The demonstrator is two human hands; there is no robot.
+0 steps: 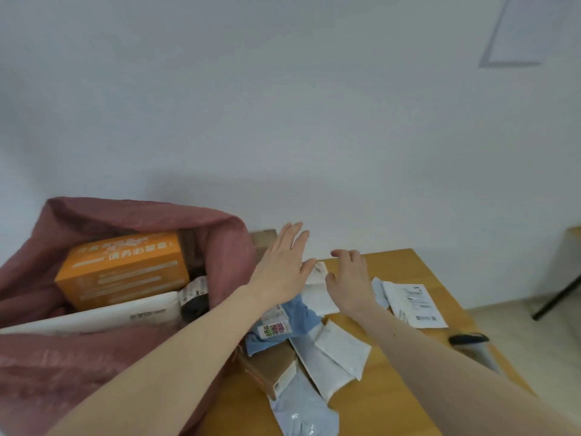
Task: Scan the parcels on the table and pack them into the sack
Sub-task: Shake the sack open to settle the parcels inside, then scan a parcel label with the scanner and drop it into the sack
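The parcels (pixel 314 338) lie in a loose heap on the table (pixel 405 388): soft white and blue mailers overlapping a brown box, with one labelled mailer (pixel 415 305) apart to the right. Both hands hover over the far end of the heap, likely reaching for the next parcel. The left hand (pixel 284 267) is flat, fingers straight and spread, holding nothing; the right hand (pixel 349 278) is loosely arched over a white mailer (pixel 317 292), also empty. The sack (pixel 226 247) gapes beside the table, handy for dropping, already holding an orange box (pixel 125 269). The scanner (pixel 470 341) lies at the table's right edge, within reach
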